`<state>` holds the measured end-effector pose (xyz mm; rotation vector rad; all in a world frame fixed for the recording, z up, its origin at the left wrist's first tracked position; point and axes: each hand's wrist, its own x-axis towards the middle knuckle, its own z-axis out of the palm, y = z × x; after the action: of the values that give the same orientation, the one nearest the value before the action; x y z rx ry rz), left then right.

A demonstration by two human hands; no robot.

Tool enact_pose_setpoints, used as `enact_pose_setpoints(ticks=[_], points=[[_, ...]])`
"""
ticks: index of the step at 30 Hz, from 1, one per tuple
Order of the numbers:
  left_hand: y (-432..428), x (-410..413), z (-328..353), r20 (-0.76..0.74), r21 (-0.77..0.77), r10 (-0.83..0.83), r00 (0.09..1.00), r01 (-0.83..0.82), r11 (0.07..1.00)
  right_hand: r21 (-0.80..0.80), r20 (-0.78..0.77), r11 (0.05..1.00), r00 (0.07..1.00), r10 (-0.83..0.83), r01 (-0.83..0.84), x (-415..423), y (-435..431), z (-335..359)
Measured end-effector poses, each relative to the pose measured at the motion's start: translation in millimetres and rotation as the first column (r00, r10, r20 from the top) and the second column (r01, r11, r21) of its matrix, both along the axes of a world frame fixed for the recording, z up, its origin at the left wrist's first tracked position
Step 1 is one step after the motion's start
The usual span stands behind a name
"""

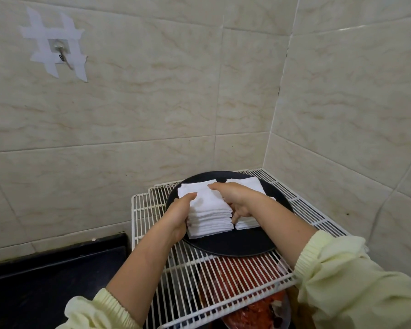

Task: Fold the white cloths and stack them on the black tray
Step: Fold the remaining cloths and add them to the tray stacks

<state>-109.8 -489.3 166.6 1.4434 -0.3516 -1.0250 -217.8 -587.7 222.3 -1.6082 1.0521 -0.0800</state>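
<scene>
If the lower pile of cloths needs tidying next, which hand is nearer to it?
Probably the right hand: its fingers sit in the gap beside the lower pile, while the left hand grips the far side of the taller pile.

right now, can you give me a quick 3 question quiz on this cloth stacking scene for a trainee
1. True or false: the black tray sits on the white wire rack.
2. How many stacks of white cloths are on the tray: A one, B two, C four?
3. Fill in: the left hand and the right hand both grip the ____ stack.

Key:
1. True.
2. B, a taller stack and a lower stack side by side.
3. Taller.
</scene>
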Motion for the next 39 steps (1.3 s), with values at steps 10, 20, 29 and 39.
enact_pose_setpoints(ticks=[10,20,29,39], points=[[-3,7,-1,-0.075,-0.059,-0.055,0.996,0.051,0.997,-0.051,0.069,0.998,0.997,0.025,-0.021,-8,-8,25],[2,33,28,0.152,-0.111,-0.062,0.987,0.079,0.991,-0.414,0.146,0.890,0.951,0.271,-0.190,-20,-1,33],[-14,52,24,0.516,0.156,-0.279,0.810,0.231,0.960,-0.300,-0.154,0.732,0.788,0.596,-0.611,-9,27,-4],[-22,56,20,0.510,0.186,-0.317,0.800,0.257,0.948,-0.372,-0.046,0.764,0.832,0.552,-0.528,-22,1,17]])
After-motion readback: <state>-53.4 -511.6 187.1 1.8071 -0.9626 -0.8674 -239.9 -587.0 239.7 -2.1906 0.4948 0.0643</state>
